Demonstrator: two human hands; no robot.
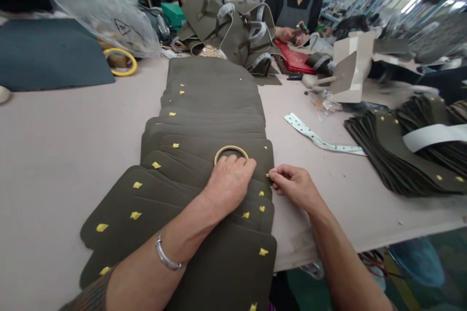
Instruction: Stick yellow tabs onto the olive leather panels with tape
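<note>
Overlapping dark olive panels (204, 248) run down the table in a long fanned row, with yellow tape pieces (135, 215) stuck near their edges. My left hand (230, 182) lies over the panels, its fingers curled onto a thin roll of yellow tape (231, 147) that shows just beyond the knuckles. At the panels' right edge, my right hand (294, 183) pinches a tiny yellowish bit (268, 175) between thumb and finger; whether it is tape or metal I cannot tell. A small shiny stud (265, 147) shows on a panel just above.
Stacked dark strips (386, 155) with a white band lie at the right, near a pale dotted strip (321, 141). Olive bag pieces with wrapped handles (233, 24) pile up at the back. Another yellow tape roll (133, 65) stands back left. A co-worker (295, 5) is across the table.
</note>
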